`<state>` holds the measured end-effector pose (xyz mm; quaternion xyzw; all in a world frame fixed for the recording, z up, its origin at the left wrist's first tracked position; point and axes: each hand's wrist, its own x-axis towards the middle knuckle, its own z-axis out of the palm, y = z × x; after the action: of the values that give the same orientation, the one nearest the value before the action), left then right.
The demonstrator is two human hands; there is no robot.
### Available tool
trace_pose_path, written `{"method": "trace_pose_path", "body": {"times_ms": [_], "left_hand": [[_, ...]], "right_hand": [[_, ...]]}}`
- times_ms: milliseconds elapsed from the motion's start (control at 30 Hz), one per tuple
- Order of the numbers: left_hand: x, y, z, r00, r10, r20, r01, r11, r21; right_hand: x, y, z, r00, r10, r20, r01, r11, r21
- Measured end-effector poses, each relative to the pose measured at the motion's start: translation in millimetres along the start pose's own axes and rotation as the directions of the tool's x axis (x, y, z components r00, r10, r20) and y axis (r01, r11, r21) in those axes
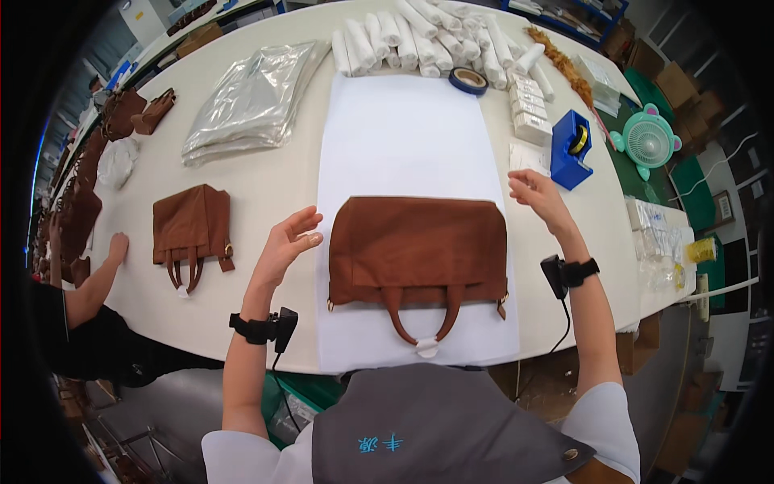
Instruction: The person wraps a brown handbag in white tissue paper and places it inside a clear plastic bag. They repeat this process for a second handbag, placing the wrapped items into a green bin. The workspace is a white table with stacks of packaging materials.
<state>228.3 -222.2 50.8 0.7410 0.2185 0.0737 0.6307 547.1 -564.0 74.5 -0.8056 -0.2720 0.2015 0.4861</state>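
Note:
A brown handbag (418, 246) lies flat before me on a white paper sheet (407, 133), its two handles toward me with a white wrap where they meet. Just off the bag's upper left side, my left hand (289, 242) is raised with fingers apart and nothing in it. My right hand (542, 198) hovers beyond the upper right corner, fingers a little curled but apart, also holding nothing. Neither hand appears to touch the bag.
Left of me lies a smaller brown bag (192, 230). Clear plastic bags (254, 101) are stacked beyond it. White wrapped rolls (419, 36), a tape roll (468, 80) and a blue tape dispenser (572, 151) stand farther off. A co-worker's arm (97, 282) rests at the left edge.

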Motion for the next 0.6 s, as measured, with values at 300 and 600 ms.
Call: {"method": "trace_pose_path", "body": {"times_ms": [300,600], "left_hand": [[88.0,-43.5,19.7,0.977,-0.210,0.043,0.208,0.883,-0.422],[92.0,-42.3,25.3,0.949,-0.311,-0.055,0.261,0.870,-0.417]], "right_hand": [[270.5,15.5,26.1,0.963,-0.187,-0.192,0.134,0.957,-0.257],[404.6,-6.5,106.6,0.895,-0.445,0.021,0.188,0.333,-0.924]]}}
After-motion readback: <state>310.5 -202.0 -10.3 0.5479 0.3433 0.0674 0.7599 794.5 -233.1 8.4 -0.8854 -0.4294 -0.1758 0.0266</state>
